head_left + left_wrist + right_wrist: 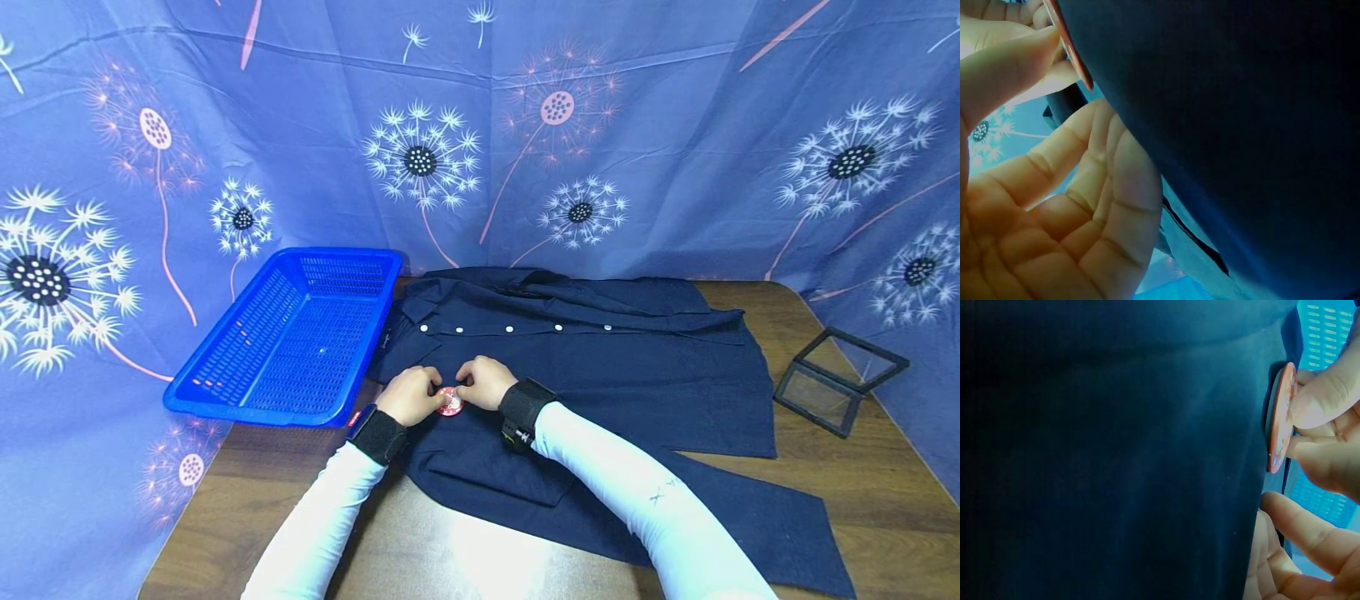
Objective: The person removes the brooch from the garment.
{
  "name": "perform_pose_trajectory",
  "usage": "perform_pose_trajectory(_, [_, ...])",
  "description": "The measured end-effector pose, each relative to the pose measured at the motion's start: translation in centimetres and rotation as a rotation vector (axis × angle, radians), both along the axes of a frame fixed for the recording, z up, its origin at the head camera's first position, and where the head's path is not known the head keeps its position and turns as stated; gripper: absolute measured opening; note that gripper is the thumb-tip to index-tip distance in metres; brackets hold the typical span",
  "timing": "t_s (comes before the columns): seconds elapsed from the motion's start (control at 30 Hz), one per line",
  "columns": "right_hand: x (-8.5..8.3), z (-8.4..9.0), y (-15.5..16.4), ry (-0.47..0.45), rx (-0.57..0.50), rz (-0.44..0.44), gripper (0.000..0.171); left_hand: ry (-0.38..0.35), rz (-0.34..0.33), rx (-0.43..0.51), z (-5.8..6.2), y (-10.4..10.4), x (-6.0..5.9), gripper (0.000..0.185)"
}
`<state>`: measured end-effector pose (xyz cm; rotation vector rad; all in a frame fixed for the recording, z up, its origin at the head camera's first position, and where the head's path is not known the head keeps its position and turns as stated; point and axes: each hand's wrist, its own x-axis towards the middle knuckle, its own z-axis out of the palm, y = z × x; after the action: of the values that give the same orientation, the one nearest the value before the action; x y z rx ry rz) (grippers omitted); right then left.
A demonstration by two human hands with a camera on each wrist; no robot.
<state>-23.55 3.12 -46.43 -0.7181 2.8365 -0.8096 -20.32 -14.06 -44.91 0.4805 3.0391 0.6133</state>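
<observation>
A dark navy shirt with white buttons lies spread on the wooden table. On its front sits a round red pin badge with a pale picture. My left hand is at the badge's left side, its thumb on the face and fingers curled against the cloth. From the right, my right hand also has its thumb at the badge. In the right wrist view the badge stands edge-on, a thin gap between it and the fabric in places. Its back and any pin are hidden.
A blue plastic basket stands at the left, close to my left hand. To the right, an open black-framed clear case rests on the table. A blue dandelion-print cloth hangs behind.
</observation>
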Motion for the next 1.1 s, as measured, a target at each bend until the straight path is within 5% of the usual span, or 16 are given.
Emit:
perform_pose_trajectory(0.77, [-0.14,0.04,-0.14,-0.102,-0.05,0.063,0.009,-0.005,-0.043,0.02,-0.13,-0.07,-0.14,0.012])
perform_pose_trajectory(1.1, [-0.13,0.27,-0.26,-0.097,-0.089,0.076,0.01,-0.047,-0.012,0.043,-0.18,-0.12,-0.38,0.017])
